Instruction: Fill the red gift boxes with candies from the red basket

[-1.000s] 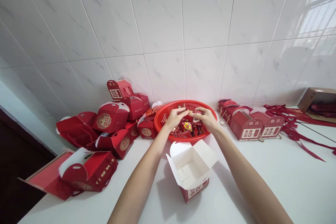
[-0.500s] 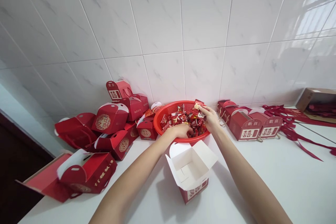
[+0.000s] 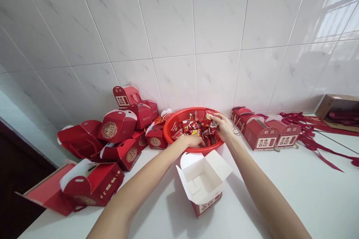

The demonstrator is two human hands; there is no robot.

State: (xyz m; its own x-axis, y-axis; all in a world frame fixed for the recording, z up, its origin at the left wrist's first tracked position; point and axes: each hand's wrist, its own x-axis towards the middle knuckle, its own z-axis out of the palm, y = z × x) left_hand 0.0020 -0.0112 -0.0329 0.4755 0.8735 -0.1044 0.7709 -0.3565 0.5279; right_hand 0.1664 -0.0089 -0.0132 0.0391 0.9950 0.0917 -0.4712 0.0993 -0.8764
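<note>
A round red plastic basket (image 3: pixel 167 134) against the wall holds many small wrapped candies (image 3: pixel 193 125), mostly red. My left hand (image 3: pixel 195 140) reaches into its front part, fingers down among the candies, so what they grip is hidden. At the basket's right side, my right hand (image 3: pixel 223 125) is closed on red wrapped candies (image 3: pixel 209 113). In front of the basket, between my forearms, stands an open box (image 3: pixel 201 186), white inside and red outside, its flaps spread and no candy visible in it.
Several red boxes (image 3: pixel 117 126) are heaped at the left, some open. More red boxes (image 3: pixel 261 134) stand in a group at the right, beside dark red ribbons (image 3: pixel 311 140). A cardboard box (image 3: pixel 336 104) lies at the far right. Behind is a tiled wall (image 3: pixel 174 26).
My right hand has lowered slightly toward the basket with the candies. My left hand has shifted a little among the candies, and a yellow wrapper now shows beside it.
</note>
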